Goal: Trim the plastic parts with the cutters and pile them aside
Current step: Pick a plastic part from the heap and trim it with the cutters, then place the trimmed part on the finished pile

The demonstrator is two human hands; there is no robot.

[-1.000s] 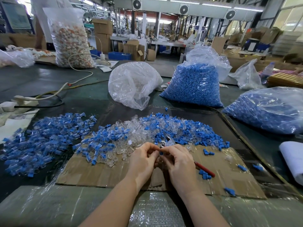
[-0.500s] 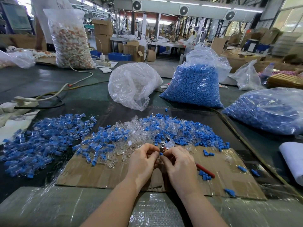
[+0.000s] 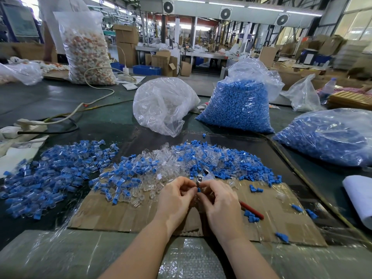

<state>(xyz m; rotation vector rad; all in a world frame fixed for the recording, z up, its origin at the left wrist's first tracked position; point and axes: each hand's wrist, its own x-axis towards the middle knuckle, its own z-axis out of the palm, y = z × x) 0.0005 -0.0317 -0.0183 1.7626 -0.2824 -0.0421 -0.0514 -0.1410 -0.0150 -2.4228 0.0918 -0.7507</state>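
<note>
Cardboard sheet (image 3: 120, 216) on a workshop table, heaped with blue and clear parts (image 3: 153, 170). Left hand (image 3: 175, 200) and right hand (image 3: 219, 202) together, pinching one small blue part (image 3: 198, 189); right also gripping red-handled cutters (image 3: 251, 210).

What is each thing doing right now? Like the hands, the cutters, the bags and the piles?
Left hand: pinching a small blue part.
Right hand: gripping the cutters, red handle sticking out.
Cutters: metal tip up by the fingertips; open or closed, can't tell.
Middle pile: loose, blue and clear mixed.
Left pile: heaped aside.
Blue bag: upright, full, top open.
Clear bag: slumped.
</note>
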